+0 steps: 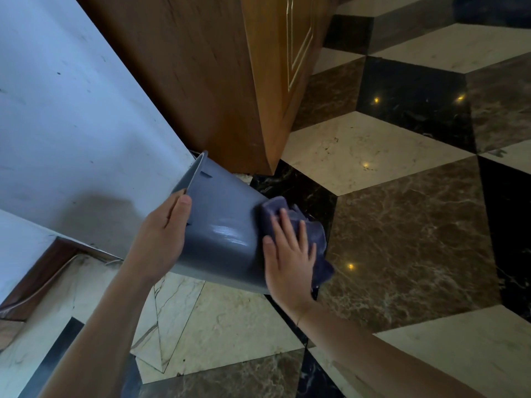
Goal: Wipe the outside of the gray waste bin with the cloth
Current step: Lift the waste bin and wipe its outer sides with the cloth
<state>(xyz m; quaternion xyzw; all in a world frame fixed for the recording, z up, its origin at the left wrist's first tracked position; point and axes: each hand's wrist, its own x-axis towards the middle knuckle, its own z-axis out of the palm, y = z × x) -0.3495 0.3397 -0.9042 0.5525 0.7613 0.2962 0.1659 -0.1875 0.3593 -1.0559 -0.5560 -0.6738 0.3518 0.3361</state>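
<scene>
Marble floor (402, 239), wood cabinet (201, 81) behind | my left hand (161, 237) clamps gray bin (218, 225) rim, tilted mid-air | right hand (290, 254) flat, pressing cloth (313, 234) near base | hard push might twist bin loose tbh

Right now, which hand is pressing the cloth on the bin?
The right hand, flat on the purple cloth near the bin's base. The left hand only grips the gray bin at its rim.

Patterned marble floor (402, 231) under a wooden cabinet (201, 81).
</scene>
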